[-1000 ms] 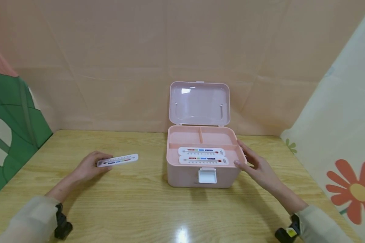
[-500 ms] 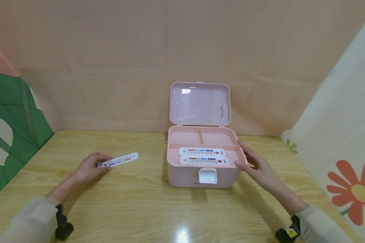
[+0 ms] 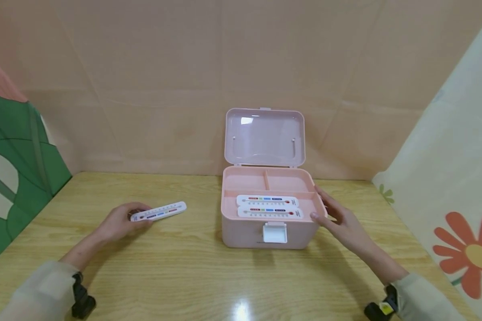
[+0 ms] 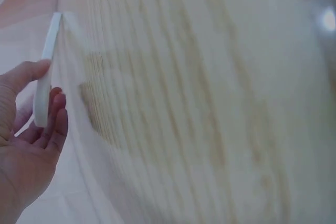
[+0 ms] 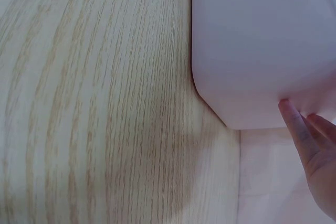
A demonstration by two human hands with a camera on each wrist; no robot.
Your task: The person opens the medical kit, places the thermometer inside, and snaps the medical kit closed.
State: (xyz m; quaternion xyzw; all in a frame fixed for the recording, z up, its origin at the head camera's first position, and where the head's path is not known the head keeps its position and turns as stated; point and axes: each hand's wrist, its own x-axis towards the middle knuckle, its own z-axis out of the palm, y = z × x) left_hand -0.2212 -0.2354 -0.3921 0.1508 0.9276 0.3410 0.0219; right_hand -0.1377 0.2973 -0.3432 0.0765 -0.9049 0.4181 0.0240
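A white thermometer [image 3: 158, 211] with a printed scale is pinched between the thumb and fingers of my left hand [image 3: 120, 220], above the table at left. The left wrist view shows the thermometer [image 4: 47, 69] edge-on, thumb on one side, fingers behind it. My right hand [image 3: 343, 223] rests against the right side of a pink medicine chest [image 3: 241, 232], its lid [image 3: 265, 138] raised. In the right wrist view, fairly straight fingers [image 5: 296, 124] touch the chest's wall. Two similar thermometers, a rear one [image 3: 267, 200] and a front one [image 3: 270, 211], lie side by side in the chest's front compartment.
The chest's tray has two rear compartments split by a divider [image 3: 266, 179]. A white latch [image 3: 275, 232] hangs at the chest's front. The wooden table [image 3: 176, 276] meets a beige cloth backdrop [image 3: 164, 111] behind and a flower-patterned cloth [image 3: 446, 156] at right.
The thermometer in my left hand has shifted slightly right, and its printed face has turned up more. My right hand and the chest stay in place.
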